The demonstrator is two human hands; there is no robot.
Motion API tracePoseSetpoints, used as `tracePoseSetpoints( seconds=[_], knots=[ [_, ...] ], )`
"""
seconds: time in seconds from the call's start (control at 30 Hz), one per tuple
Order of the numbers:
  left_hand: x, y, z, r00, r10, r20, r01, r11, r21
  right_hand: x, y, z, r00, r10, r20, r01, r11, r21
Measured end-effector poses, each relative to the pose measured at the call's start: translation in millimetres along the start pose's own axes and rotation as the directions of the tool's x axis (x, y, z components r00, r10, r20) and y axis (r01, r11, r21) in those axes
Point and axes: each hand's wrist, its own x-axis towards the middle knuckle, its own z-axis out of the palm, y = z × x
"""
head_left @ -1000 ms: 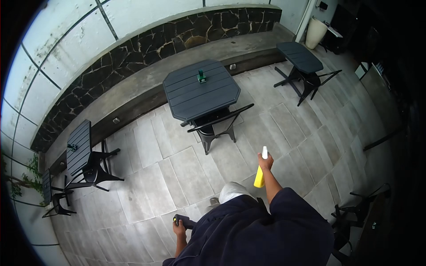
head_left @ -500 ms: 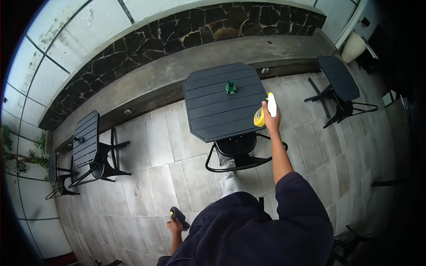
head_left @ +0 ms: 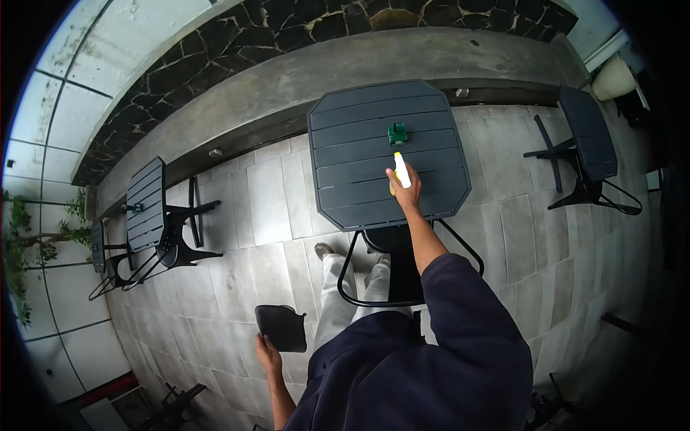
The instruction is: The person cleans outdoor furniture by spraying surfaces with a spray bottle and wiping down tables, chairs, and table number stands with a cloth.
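Left hand (head_left: pixel 269 352) is low down by the person's side, with its thumb and fingers gripping the edge of a dark cloth (head_left: pixel 282 329). The cloth looks flat and almost square, and it is above the pale tile floor (head_left: pixel 269 215). Next to it are the person's light trousers (head_left: pixel 334 294), and one brown shoe (head_left: pixel 325 250) shows clearly past them. A black chair (head_left: pixel 407 280) is just in front of the person, with its seat partly under the dark gray table (head_left: pixel 352 179). On the other side, the right arm in its dark blue sleeve (head_left: pixel 471 302) reaches out over the table. The right hand (head_left: pixel 407 190) is wrapped around a spray bottle (head_left: pixel 402 171) with a white and yellow top. Most of the bottle is hidden by the hand, so I cannot tell if its bottom touches the table. Just past the bottle, a little green holder (head_left: pixel 397 133) sits on the table top. Behind the table runs a long gray ledge (head_left: pixel 287 79), with a dark stone wall (head_left: pixel 237 36) above it. Far off to the left is a smaller-looking table (head_left: pixel 147 201), and leafy green plants (head_left: pixel 47 248) are past it. Far to the right, near another dark table (head_left: pixel 591 133), is a big cream pot (head_left: pixel 614 77).
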Motion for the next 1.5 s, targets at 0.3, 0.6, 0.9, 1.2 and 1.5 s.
tracePoseSetpoints(
  seconds=[0.3, 0.6, 0.9, 1.2, 1.5],
  knots=[
    [45, 164, -11, 0.839, 0.398, 0.371, -0.431, 0.902, 0.008, -43, 5, -64, 0.588, 0.451, 0.671, -0.030, 0.842, -0.539],
    [8, 299, -32, 0.045, 0.696, 0.716, -0.964, 0.218, -0.151, -254, -194, -166, 0.689, -0.422, 0.590, 0.557, 0.828, -0.058],
    [-61, 215, -10, -0.393, 0.714, 0.579, -0.816, 0.020, -0.578, -460, -157, -180, 0.839, 0.215, 0.499, -0.028, 0.935, -0.354],
    [-7, -74, 114, 0.078, 0.105, 0.991, -0.969, 0.241, 0.051, -604, -78, -243, 0.791, 0.564, 0.237, -0.552, 0.825, -0.119],
    [-39, -62, 12, -0.006, 0.098, 0.995, -0.841, 0.537, -0.058, -539, -29, -257, 0.664, 0.742, -0.098, -0.728, 0.670, 0.144]
  ],
)
